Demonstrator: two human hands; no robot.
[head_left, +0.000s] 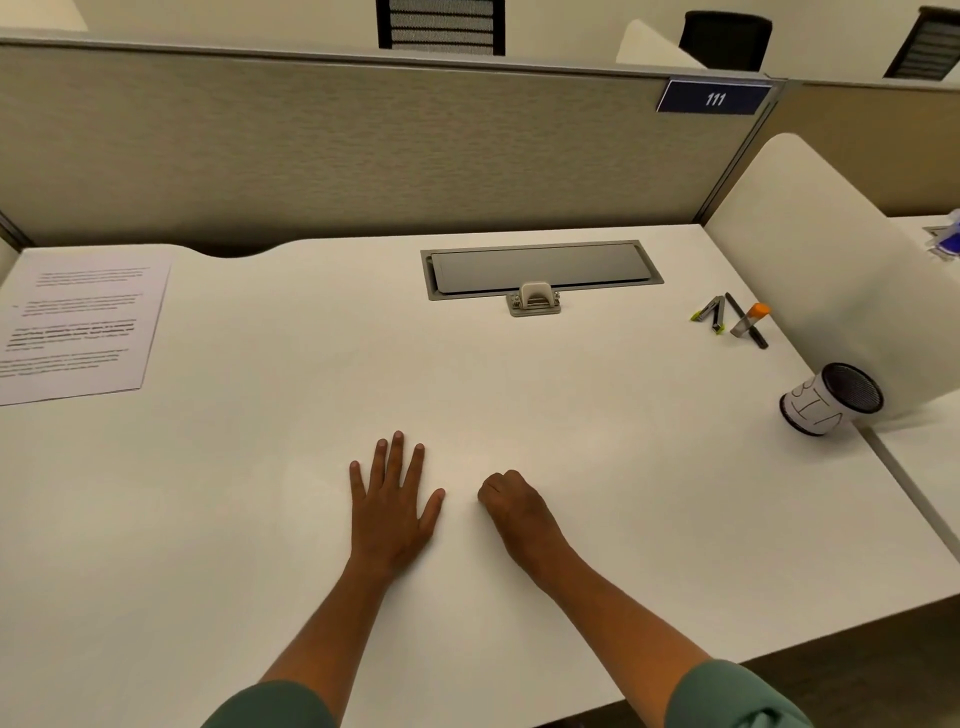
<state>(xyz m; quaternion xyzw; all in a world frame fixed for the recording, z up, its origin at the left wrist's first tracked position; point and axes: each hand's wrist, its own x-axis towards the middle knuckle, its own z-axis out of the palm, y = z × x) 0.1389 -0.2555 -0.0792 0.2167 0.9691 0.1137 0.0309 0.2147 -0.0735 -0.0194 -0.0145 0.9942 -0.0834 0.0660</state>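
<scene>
Desk top (519, 395), white, directly under both hands, running from the near edge back to the grey partition. Left hand (392, 512) laid palm-down on it, fingers (397, 457) straight and spread, thumb out to the side. Judged a resting or ready pose rather than a grip. Right hand (511, 506) just beside the left but apart from it, knuckles up, fingers curled under into a loose fist with nothing visible inside. Supplies parked well away from both hands, probably to leave working room in the middle: printed sheet (78, 325) at the far left, hole punch (535, 300) centred against the cable-tray lid (540, 267). Off to the right, a green-tipped stapler (710, 312) hinged open and a dark pen (759, 340) crossed by an orange-capped glue stick (748, 321). Mesh pen cup (826, 400) tipped on its side against the white side divider (831, 260) — likely the usual home of those small items.
</scene>
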